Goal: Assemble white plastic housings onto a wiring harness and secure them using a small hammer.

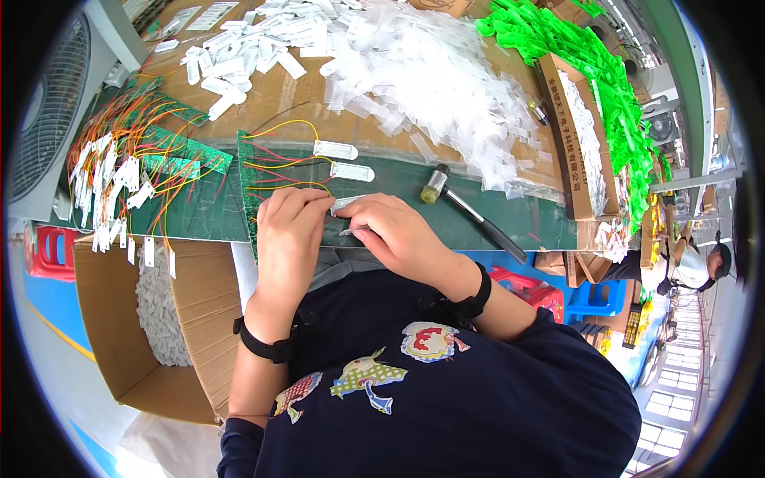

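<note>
My left hand (291, 219) and my right hand (390, 227) meet at the near edge of the green work mat. Between their fingertips lies a small white plastic case (351, 201), partly hidden by the fingers. The left thumb and fingers are pinched at its wire end, where thin yellow and red wires run in. My right fingers close on its other end, and a small translucent piece (348, 232) shows under them. Just beyond, two finished-looking white cases (335, 150) lie wired to a narrow green circuit board strip (247, 179).
A mallet (478, 217) lies right of my hands. Beyond are heaps of white cases (239, 60), clear plastic pieces (434, 72) and green parts (550, 36). Wired boards (179, 151) crowd the left. A carton (562, 131) stands right; an open cardboard box (111, 342) sits below left.
</note>
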The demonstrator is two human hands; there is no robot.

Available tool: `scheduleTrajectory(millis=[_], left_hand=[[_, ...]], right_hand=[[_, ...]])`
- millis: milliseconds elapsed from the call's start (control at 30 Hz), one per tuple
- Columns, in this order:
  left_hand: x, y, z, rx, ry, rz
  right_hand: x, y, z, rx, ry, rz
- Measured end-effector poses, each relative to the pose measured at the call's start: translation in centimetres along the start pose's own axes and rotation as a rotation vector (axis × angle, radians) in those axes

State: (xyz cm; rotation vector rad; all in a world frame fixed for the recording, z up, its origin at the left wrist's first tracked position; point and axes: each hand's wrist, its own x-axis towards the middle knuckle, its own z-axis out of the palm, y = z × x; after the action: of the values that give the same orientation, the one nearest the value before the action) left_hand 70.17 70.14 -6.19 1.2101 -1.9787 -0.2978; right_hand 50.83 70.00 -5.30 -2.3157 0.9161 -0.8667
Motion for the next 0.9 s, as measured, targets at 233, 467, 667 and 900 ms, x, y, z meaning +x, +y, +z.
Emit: scheduleTrajectory(millis=[233,467,667,900], left_hand=[[0.2,0.5,-0.4,-0.008,-0.065,-0.023],[0.4,0.6,-0.7,-0.03,-0.121,-0.037],[0.2,1.1,-0.7,0.007,-0.119,-0.083],[0.1,1.3,-0.5,0.011,-0.1,-0.118]], right_hand=[[0.2,-0.3,0.4,0.022,0.03,0.003],[0.2,0.0,0.6,0.071,0.123,0.002],[0.4,1.3,-1.1,-0.06,0.168,0.096],[0.3,1.8,-1.3,-0.2,0.248,0.138]])
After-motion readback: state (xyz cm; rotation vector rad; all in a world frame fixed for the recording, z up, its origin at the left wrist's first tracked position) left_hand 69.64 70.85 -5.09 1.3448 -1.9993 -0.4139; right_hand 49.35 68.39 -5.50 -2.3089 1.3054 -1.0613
